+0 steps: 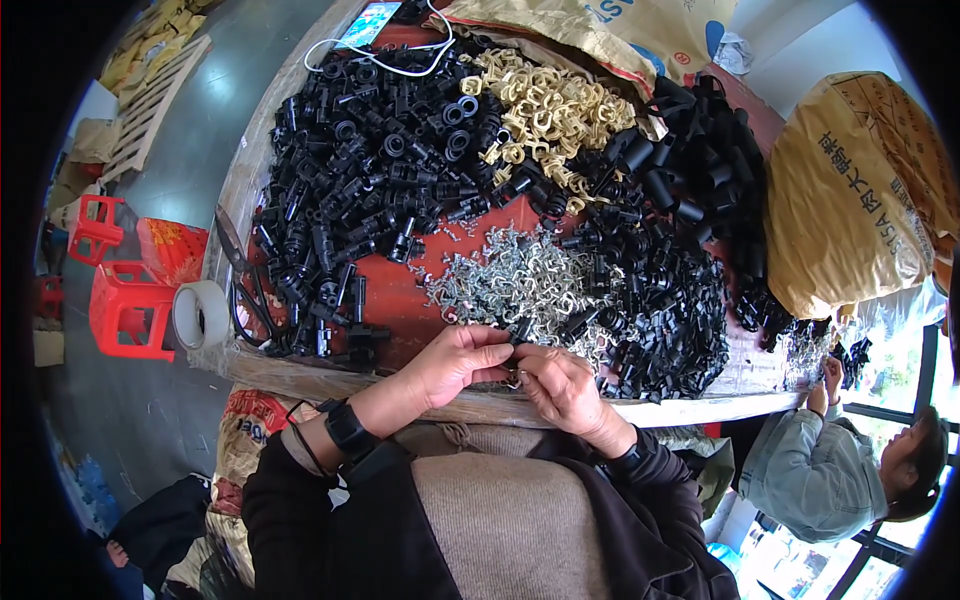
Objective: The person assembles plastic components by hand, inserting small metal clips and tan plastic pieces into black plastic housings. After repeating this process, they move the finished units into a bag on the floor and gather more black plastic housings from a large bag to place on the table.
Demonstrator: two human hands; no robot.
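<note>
Close together at the table's near edge, my left hand [462, 362] and my right hand [562, 388] pinch a small black plastic part [518, 332] between them. Fingers cover most of that part, so its exact kind is hidden. Just beyond my hands spreads a pile of small silvery metal clips [520, 275]. Small black plastic pieces [670, 320] are heaped right of it. On the left lies a big heap of black plastic fittings [360, 190]. Tan ring-like plastic pieces [560, 115] form a mound at the back, with black tubes [700, 160] to their right.
Scissors [240, 265] and a tape roll [200, 315] lie at the table's left edge. Red plastic stools [130, 308] stand on the floor beyond. A full tan sack [850, 200] is at the right. A co-worker [830, 470] in a light blue jacket handles parts at the right end.
</note>
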